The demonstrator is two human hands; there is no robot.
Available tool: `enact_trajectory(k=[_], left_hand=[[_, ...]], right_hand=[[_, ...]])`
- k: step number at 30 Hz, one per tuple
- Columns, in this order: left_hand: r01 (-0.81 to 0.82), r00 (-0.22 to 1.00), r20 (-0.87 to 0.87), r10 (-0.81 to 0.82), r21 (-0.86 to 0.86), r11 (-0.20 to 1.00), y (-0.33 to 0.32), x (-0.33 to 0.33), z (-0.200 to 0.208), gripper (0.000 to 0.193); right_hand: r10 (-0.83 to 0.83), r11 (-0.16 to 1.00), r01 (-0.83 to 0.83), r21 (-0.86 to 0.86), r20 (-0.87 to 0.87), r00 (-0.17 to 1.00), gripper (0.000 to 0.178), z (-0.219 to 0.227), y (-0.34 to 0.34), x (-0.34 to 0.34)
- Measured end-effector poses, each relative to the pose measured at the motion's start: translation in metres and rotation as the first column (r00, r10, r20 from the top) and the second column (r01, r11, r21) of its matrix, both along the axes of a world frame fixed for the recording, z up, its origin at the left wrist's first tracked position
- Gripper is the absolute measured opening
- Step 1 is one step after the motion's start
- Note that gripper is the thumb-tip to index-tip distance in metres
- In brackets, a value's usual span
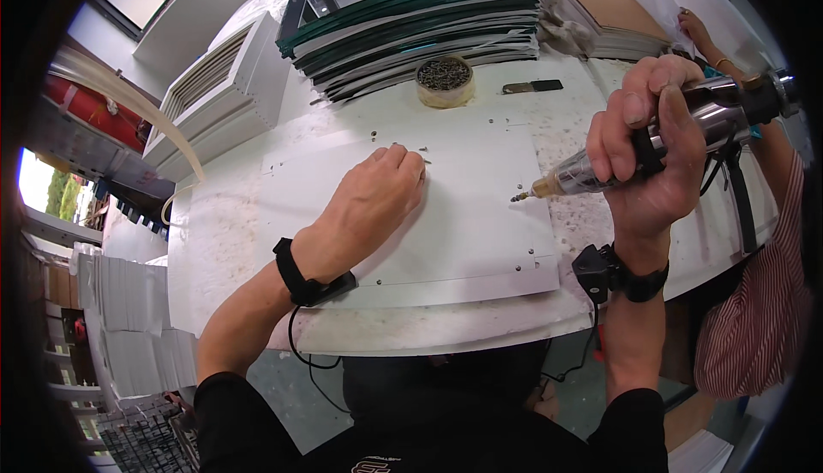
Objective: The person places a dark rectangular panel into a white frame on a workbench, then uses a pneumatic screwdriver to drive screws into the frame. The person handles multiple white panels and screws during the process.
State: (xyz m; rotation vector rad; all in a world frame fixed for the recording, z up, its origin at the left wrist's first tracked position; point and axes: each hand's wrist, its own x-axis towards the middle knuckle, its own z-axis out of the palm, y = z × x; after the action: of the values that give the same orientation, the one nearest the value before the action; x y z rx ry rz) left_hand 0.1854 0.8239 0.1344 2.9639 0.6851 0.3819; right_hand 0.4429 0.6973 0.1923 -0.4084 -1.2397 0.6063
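A flat white panel point(480, 250) lies on the worktable, with several small dark screw heads along its edges. My left hand point(377, 194) rests over the panel's far middle, its fingers curled and pinched together. A tiny dark screw point(423, 148) shows beside the fingertips; whatever the pinch holds is hidden. Wrapped in my right hand point(651, 130) is a silver power screwdriver point(587, 170) with a brass-coloured nose. It tilts down to the left, and its dark tip hovers at or just above the panel's right part; contact cannot be made out.
Beyond the panel stand a round tub of screws point(444, 79) and a dark-handled blade point(533, 86). Behind them are stacked dark-edged frames point(420, 27). White louvred frames point(214, 87) stand far left beside a pale hose point(146, 100). Another person's arm point(707, 40) reaches in at right.
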Motion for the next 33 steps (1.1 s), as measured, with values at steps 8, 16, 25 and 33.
enact_trajectory(k=[8, 16, 25, 33], left_hand=[[0.020, 0.995, 0.095, -0.010, -0.104, 0.994, -0.009, -0.005, 0.006, 0.010], [0.020, 0.990, 0.143, 0.015, -0.246, 0.969, -0.016, -0.012, 0.005, 0.007], [0.031, 0.990, 0.139, 0.014, -0.314, 0.949, -0.008, -0.018, 0.009, 0.007], [0.011, 0.991, 0.126, 0.038, -0.366, 0.931, -0.013, -0.023, 0.015, 0.016]], right_hand=[[0.024, 1.000, -0.025, -0.009, -0.072, 0.997, 0.017, -0.004, 0.002, 0.001], [-0.106, 0.987, 0.084, -0.138, -0.160, 0.981, 0.023, 0.004, -0.001, -0.010], [-0.123, 0.982, 0.097, -0.164, -0.156, 0.980, 0.023, 0.002, 0.004, -0.015], [-0.061, 0.994, 0.045, -0.099, -0.159, 0.985, 0.018, -0.006, 0.007, -0.012]])
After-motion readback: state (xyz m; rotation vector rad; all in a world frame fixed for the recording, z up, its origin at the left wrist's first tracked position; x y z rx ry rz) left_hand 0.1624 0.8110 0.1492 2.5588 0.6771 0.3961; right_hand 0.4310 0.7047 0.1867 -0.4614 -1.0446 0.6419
